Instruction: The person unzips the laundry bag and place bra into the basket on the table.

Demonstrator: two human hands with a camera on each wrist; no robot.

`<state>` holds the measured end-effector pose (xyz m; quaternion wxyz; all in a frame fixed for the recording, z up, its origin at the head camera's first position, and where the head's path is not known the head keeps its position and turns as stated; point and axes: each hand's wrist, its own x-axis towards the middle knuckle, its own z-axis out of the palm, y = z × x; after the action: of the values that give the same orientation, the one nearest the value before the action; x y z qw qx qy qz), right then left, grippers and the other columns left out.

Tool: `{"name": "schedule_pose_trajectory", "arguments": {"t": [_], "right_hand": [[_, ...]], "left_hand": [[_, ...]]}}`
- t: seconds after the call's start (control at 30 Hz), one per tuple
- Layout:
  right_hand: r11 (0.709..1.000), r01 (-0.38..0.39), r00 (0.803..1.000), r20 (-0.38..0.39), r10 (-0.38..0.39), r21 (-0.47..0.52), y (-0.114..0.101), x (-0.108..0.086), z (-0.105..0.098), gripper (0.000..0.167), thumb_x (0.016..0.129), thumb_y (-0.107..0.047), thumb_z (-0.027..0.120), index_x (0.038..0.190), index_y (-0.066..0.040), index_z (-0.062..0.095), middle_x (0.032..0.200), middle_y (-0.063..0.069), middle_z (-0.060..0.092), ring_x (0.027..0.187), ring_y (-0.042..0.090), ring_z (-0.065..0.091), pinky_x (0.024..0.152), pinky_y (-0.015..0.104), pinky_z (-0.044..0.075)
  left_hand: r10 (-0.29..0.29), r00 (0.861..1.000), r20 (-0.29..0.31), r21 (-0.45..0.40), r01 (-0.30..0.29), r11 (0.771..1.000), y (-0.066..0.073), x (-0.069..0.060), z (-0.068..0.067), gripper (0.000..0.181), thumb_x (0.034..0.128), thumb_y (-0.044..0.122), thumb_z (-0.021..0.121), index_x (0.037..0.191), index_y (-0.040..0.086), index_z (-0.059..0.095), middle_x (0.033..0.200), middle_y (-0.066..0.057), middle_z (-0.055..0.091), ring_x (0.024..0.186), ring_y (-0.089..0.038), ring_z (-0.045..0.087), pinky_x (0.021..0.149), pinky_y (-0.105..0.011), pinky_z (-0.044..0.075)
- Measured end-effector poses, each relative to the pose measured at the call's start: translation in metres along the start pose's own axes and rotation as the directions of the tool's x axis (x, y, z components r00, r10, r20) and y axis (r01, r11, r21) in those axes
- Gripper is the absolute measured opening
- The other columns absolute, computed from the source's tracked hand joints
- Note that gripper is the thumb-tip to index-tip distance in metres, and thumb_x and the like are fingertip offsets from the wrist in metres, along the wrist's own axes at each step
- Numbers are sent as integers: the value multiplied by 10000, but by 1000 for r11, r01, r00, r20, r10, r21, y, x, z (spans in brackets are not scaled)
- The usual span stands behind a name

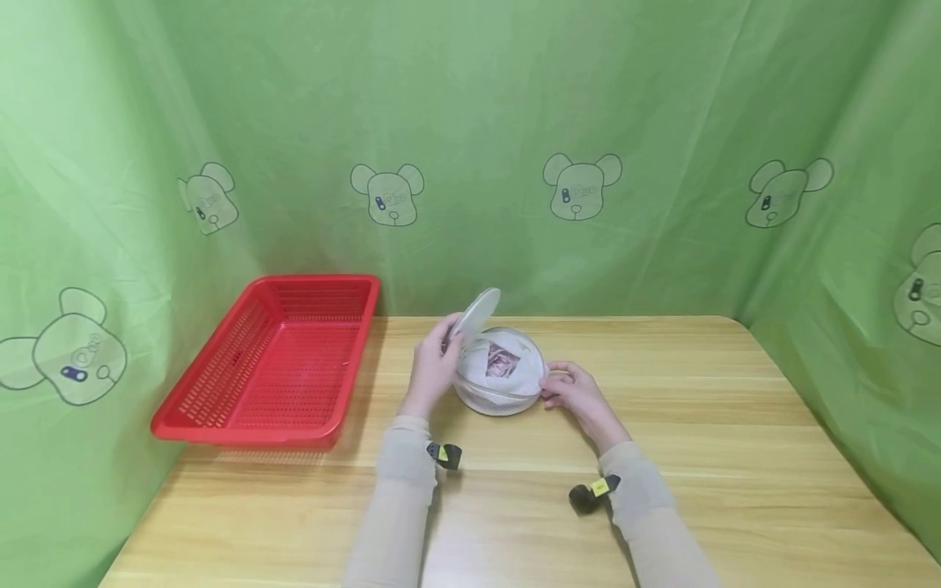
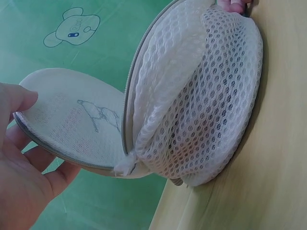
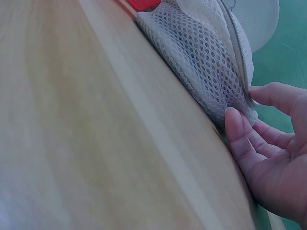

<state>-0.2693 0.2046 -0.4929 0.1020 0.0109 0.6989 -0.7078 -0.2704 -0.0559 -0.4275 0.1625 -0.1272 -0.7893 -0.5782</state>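
A round white mesh laundry bag (image 1: 481, 399) with a zipper round its top edge stands on the table. Its round lid (image 1: 479, 309) is folded up on the left side. My left hand (image 1: 432, 366) holds the lid by its outer edge, thumb on one face and fingers on the other, as the left wrist view shows. At the bag's right side my right hand (image 1: 582, 398) pinches the rim near the zipper (image 3: 242, 62). Inside the bag lies white fabric with a square gap, where something pinkish and crumpled (image 1: 503, 360) shows; its kind is unclear.
To the left stands a red plastic basket (image 1: 345, 359) with slotted walls. The wooden table (image 1: 706, 408) ends at a green curtain (image 1: 470, 90) printed with bear heads, which hangs behind and on both sides. A black strap device (image 1: 445, 455) sits on each wrist.
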Motion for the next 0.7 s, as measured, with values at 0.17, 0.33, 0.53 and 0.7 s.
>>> {"name": "schedule_pose_trajectory", "arguments": {"t": [0.17, 0.33, 0.53, 0.7], "right_hand": [[1000, -1, 1000, 3, 1, -11, 1, 0, 0, 565, 880, -41, 650, 1362, 55, 371, 911, -21, 663, 773, 110, 647, 704, 254, 588], [1000, 4, 1000, 7, -4, -19, 0, -1, 0, 560, 895, -49, 635, 1372, 58, 363, 896, -29, 665, 781, 111, 647, 710, 256, 587], [1000, 6, 1000, 10, -6, -19, 0, -1, 0, 538, 897, -51, 633, 1356, 55, 374, 874, -44, 667, 782, 117, 647, 707, 257, 585], [1000, 9, 1000, 14, -9, -14, 1, 0, -1, 535, 900, -48, 632, 1352, 62, 369, 868, -48, 666, 772, 111, 645, 699, 247, 581]], "left_hand": [[-6, 1000, -16, -25, 5, 1000, -1, 0, -3, 351, 966, 111, 556, 1315, 145, 579, 1299, -174, 632, 1133, -325, 649, 940, -419, 553], [2, 999, -39, -41, -4, 999, -1, 0, -6, 351, 965, 102, 558, 1314, 133, 578, 1290, -189, 634, 1103, -339, 660, 921, -425, 562], [-1, 998, -60, -68, -3, 998, -2, 1, -10, 355, 961, 97, 568, 1315, 120, 576, 1308, -198, 619, 1142, -360, 642, 932, -449, 552], [-23, 997, -68, -115, 15, 993, 3, 0, -14, 368, 962, 84, 568, 1330, 94, 559, 1326, -212, 599, 1166, -368, 627, 952, -456, 540]]}}
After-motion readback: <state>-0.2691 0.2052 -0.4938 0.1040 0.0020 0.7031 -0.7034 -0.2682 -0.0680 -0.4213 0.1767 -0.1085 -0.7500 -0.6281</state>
